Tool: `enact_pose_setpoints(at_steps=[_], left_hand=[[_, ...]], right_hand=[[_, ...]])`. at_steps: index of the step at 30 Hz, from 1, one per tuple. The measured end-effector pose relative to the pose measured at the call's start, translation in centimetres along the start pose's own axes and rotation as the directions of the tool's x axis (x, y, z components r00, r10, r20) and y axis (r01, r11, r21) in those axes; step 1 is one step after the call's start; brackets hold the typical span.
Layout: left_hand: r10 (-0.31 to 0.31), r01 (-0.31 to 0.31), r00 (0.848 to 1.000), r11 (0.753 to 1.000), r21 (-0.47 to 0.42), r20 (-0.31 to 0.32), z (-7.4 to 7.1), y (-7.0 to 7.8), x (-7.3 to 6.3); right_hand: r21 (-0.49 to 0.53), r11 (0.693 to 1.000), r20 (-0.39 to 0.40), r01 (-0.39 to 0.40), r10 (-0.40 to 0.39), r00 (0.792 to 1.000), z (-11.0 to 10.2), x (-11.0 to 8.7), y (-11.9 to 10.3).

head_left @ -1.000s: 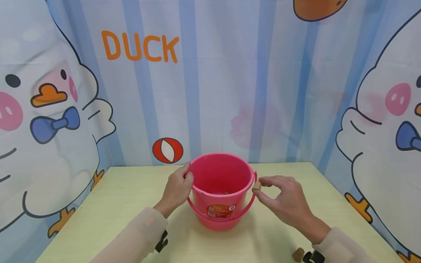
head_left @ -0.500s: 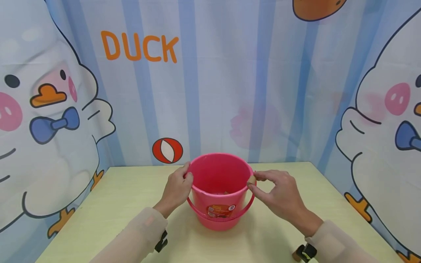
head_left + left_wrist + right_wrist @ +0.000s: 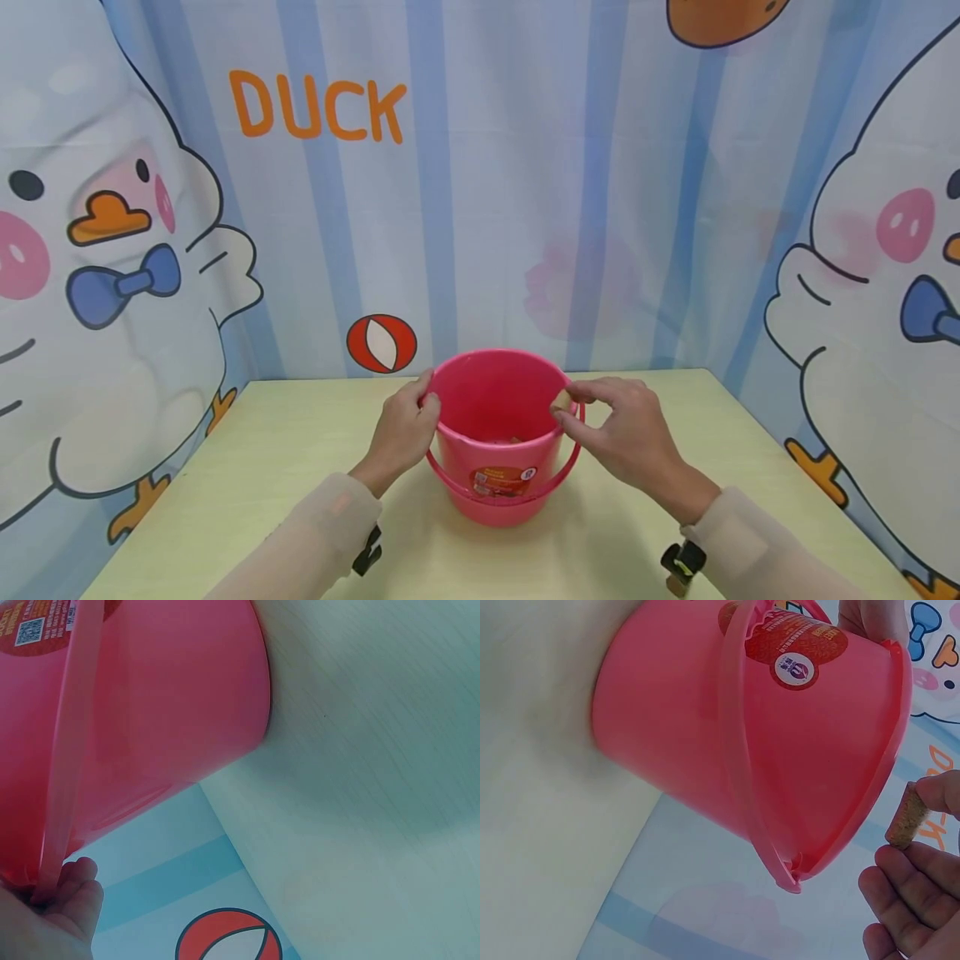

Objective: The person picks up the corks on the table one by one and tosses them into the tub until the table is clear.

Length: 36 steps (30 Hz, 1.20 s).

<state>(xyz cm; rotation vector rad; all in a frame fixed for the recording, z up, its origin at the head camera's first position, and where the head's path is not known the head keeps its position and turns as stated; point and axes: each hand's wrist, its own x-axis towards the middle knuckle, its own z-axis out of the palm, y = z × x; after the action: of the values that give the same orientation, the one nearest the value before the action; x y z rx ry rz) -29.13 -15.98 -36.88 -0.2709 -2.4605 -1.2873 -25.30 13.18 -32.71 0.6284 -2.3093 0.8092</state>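
Note:
A pink bucket [image 3: 501, 479] stands upright on the table, its handle hanging down at the front. My left hand [image 3: 401, 425] grips the bucket's rim on the left side, thumb near the inside edge. Between the thumb and fingertips of my right hand [image 3: 626, 429] a small cork [image 3: 907, 816] is pinched, at the right part of the rim. In the right wrist view the cork is speckled brown and held just off the bucket's mouth. Low inside the bucket a bit of something brown [image 3: 515, 440] shows; most of the bottom is hidden.
A second cork [image 3: 677, 587] lies on the pale table [image 3: 330, 417] near the front, partly covered by the black device on my right wrist [image 3: 683, 560]. Behind the table hangs a striped cloth [image 3: 495, 208] printed with ducks.
My right hand has moved left and slightly up with the cork, from outside the bucket to its right rim. My left hand and the bucket have stayed in place.

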Motion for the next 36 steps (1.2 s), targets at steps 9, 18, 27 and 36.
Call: enact_pose_setpoints(at_steps=[9, 18, 27, 36], left_hand=[[-0.006, 0.006, 1.000, 1.000, -0.014, -0.004, 0.0, 0.1, -0.2], [-0.010, 0.010, 1.000, 1.000, -0.010, 0.004, 0.0, 0.2, -0.1], [-0.001, 0.001, 1.000, 1.000, 0.003, 0.003, 0.0, 0.1, 0.1], [-0.003, 0.003, 1.000, 1.000, 0.015, 0.001, 0.0, 0.1, 0.2]], right_hand=[[-0.001, 1.000, 0.034, -0.013, 0.013, 0.999, 0.5, 0.7, -0.4], [-0.029, 0.999, 0.082, -0.037, 0.039, 0.996, 0.8, 0.9, -0.8], [-0.023, 0.999, 0.118, -0.037, 0.040, 0.992, 1.0, 1.1, -0.9], [0.016, 0.998, 0.171, -0.062, 0.058, 0.984, 1.1, 1.4, -1.1]])
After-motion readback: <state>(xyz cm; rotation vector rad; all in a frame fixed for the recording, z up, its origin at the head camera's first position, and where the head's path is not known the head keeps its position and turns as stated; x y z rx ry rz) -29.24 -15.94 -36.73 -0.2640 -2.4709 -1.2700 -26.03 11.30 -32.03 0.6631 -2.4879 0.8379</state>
